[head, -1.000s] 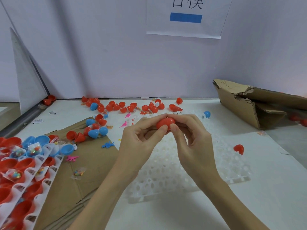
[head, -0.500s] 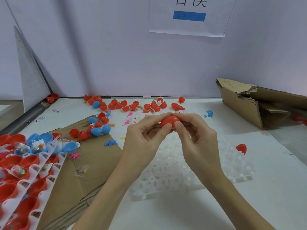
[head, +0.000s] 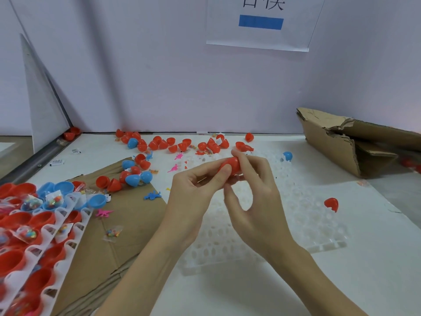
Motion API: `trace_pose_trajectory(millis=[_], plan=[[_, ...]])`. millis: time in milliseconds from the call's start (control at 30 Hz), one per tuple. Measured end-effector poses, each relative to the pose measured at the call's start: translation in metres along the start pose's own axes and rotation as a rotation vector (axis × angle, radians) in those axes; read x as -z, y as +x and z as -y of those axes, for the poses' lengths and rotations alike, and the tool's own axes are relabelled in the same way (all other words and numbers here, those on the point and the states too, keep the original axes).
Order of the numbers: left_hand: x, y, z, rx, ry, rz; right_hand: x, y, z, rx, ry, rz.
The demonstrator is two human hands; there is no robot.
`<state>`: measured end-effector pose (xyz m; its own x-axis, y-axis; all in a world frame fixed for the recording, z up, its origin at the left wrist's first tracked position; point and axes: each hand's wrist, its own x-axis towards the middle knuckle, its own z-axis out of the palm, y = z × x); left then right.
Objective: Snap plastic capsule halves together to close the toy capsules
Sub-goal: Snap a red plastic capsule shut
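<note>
1. Where the frame cuts off at your far left, a white plastic holder tray (head: pixel 59 254) of red capsule halves (head: pixel 41 221) and blue capsule halves (head: pixel 96 200) runs out of view; small clear packets of coloured beads (head: pixel 52 200) lie in some cups, their contents too small to make out.
2. Just right of it lies a flat brown cardboard sheet (head: pixel 109 242) with a blue toy dinosaur (head: pixel 153 195) and a pink toy dinosaur (head: pixel 103 212) on it.
3. Your left hand (head: pixel 193 197) pinches the red plastic toy capsule (head: pixel 230 166) between thumb and curled fingers; your right hand (head: pixel 255 197) grips its other end, fingers curled over the top.
4. You hold the capsule above the clear white plastic grid tray (head: pixel 296 215), near the table's middle. Its long axis runs roughly left to right, tilted up toward the right; your fingers hide most of it, so the seam cannot be seen.
5. Behind, loose red capsule halves (head: pixel 173 142) are strewn along the wall.
6. Farther right, a lone red half (head: pixel 331 204) and a torn brown cardboard box (head: pixel 346 142).
7. On the wall, a white paper sign (head: pixel 259 35) bears a blue bar; its characters are cut off at the top and unreadable.
</note>
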<state>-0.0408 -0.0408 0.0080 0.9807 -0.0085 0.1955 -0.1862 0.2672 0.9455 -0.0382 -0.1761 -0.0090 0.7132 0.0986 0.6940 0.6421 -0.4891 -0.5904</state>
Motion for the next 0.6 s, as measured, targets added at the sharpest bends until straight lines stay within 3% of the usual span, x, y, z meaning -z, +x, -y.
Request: trace_pose_trajectory(millis=[300, 600], plan=[[-0.002, 0.002, 0.004, 0.238, -0.256, 0.089, 0.003, 0.002, -0.003, 0.002, -0.153, -0.085], [-0.003, 0.002, 0.007, 0.299, -0.268, 0.083, 0.008, 0.004, -0.006, 0.074, -0.327, 0.007]])
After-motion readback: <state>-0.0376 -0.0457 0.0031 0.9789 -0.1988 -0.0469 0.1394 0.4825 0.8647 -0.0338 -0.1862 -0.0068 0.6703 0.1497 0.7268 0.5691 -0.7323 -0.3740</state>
